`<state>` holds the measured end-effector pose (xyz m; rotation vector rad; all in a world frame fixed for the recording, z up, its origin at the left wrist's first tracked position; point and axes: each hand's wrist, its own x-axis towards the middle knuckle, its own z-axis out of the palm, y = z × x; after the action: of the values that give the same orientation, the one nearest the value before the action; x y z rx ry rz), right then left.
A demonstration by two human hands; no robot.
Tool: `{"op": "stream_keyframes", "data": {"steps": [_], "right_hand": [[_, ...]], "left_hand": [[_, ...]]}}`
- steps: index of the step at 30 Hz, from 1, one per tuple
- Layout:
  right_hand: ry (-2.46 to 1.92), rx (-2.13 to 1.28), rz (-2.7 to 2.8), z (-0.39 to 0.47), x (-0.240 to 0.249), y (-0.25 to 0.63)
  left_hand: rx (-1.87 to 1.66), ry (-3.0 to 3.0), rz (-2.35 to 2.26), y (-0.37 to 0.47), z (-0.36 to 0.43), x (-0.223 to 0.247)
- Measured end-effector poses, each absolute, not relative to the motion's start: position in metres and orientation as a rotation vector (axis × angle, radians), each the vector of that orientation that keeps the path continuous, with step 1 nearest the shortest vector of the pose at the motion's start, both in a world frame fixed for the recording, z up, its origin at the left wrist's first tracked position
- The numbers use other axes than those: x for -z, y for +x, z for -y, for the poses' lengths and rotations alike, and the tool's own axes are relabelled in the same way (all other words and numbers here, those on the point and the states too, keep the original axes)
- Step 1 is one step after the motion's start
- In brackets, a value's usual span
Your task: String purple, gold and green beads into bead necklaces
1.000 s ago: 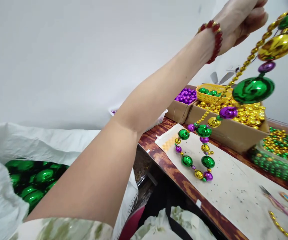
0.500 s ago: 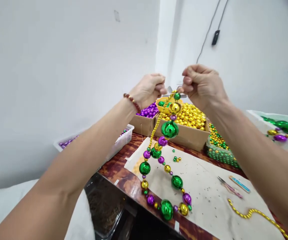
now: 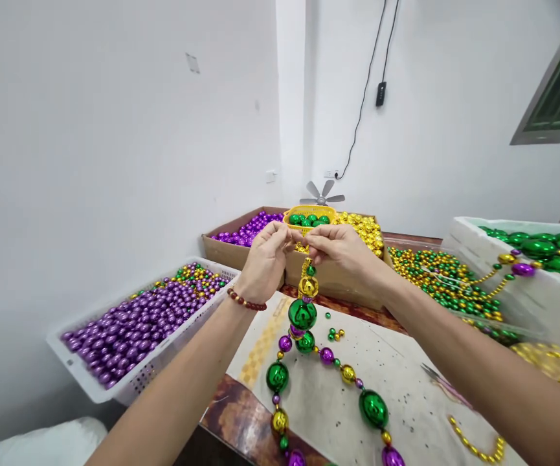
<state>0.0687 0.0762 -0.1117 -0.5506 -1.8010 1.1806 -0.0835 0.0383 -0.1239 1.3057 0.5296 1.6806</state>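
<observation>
A bead necklace (image 3: pixel 302 314) of shiny green, gold and purple balls hangs below my hands, its lower loop passing over the table edge and out of frame. My right hand (image 3: pixel 345 251) pinches it at the top, just above a small green bead. Fingertips of my left hand (image 3: pixel 266 260), closed in a pinch, meet those of the right; whatever is between them is too small to see. On the pale cloth (image 3: pixel 357 375) below lie a few loose small beads (image 3: pixel 336 334), a pair of snips (image 3: pixel 437 378) and a short gold bead strand (image 3: pixel 474 446).
A white basket (image 3: pixel 90 391) of purple beads stands left. Behind my hands are cardboard boxes (image 3: pixel 241 255) of purple and gold beads, with a yellow basket (image 3: pixel 309 210) of green balls. Mixed beads (image 3: pixel 449 278) and a white foam box (image 3: pixel 513 291) sit right.
My hands have come down and together, from apart to fingertips meeting. The necklace has dropped with them, and the view has tilted up and turned slightly right.
</observation>
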Motion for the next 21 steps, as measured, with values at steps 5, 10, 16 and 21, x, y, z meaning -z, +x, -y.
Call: {"op": "stream_keyframes", "data": {"steps": [5, 10, 16, 21], "right_hand": [[-0.509, -1.097, 1.897, -0.077, 0.11, 0.067], [-0.508, -1.072, 1.97, -0.088, 0.113, 0.07], [-0.456, -1.213, 1.977, -0.101, 0.127, 0.071], [-0.386, -1.372, 1.949, -0.099, 0.131, 0.074]], "left_hand": [[-1.747, 1.453, -0.618, -0.075, -0.051, 0.12], [-1.766, 1.485, -0.682, -0.082, -0.068, 0.125], [-1.618, 1.276, -0.591, -0.099, -0.09, 0.144], [-1.011, 1.183, -0.571, -0.1, -0.116, 0.184]]}}
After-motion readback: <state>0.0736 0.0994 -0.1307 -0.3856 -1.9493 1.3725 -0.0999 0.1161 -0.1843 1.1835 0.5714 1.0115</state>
